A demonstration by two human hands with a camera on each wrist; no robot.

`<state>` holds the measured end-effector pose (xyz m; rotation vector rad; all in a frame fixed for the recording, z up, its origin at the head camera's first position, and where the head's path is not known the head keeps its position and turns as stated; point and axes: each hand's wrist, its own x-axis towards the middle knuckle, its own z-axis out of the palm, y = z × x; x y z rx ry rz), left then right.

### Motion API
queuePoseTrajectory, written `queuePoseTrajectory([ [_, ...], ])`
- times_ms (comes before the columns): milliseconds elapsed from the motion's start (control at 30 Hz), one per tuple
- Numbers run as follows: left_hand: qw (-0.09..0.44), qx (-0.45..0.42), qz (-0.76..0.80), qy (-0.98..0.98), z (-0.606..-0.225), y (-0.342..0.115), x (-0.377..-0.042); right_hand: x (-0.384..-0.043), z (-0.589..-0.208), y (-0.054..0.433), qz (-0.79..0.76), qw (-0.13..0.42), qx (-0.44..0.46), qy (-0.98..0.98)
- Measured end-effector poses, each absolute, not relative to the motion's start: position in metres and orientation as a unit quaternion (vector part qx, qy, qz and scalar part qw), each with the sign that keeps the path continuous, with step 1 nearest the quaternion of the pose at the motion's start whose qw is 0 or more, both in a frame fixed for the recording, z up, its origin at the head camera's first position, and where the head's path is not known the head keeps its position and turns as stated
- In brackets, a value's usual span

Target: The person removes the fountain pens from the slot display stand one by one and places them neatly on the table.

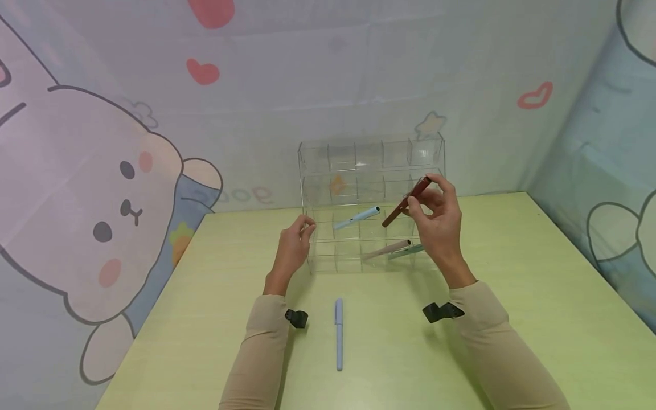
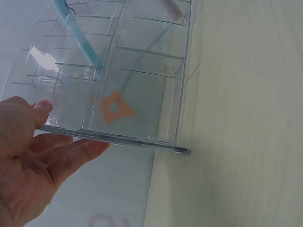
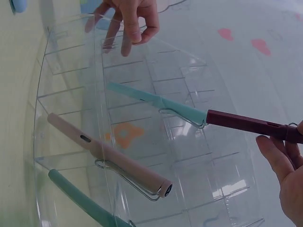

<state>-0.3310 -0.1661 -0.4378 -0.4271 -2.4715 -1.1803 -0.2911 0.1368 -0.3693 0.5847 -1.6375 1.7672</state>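
Observation:
My left hand (image 1: 293,247) grips the left side of a clear acrylic compartment rack (image 2: 118,139), thumb in front and fingers behind its edge. A dark red pen (image 1: 406,203) is pinched slantwise between thumb and fingers of my right hand (image 1: 442,228), in front of the rack's right half. In the third row from the top leans a light blue pen (image 1: 361,216). Side by side in the bottom row lie a pinkish-beige pen (image 3: 109,156) with a wire clip and a green pen (image 3: 83,198). In the right wrist view, the dark red pen's end overlaps the light blue one.
A lavender capped pen (image 1: 339,336) lies on the pale yellow-green table (image 1: 195,319), between my forearms. Behind the rack hangs a cloth backdrop (image 1: 266,125) with cartoon prints. Small black cameras sit at both wrists.

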Motion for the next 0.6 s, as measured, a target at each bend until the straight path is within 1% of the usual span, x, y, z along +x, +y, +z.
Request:
queuePoseTrajectory([
  [433,0.190,-0.154,-0.416,-0.876,-0.4364,-0.1665,-0.3299,-0.2874,-0.3644,0.1327,0.683,0.317,0.249,-0.609],
  [600,0.183,-0.152,-0.418,-0.877,-0.4368,-0.1661,-0.3304,-0.2857,-0.3663,0.1307,0.689,0.303,0.251,-0.609],
])
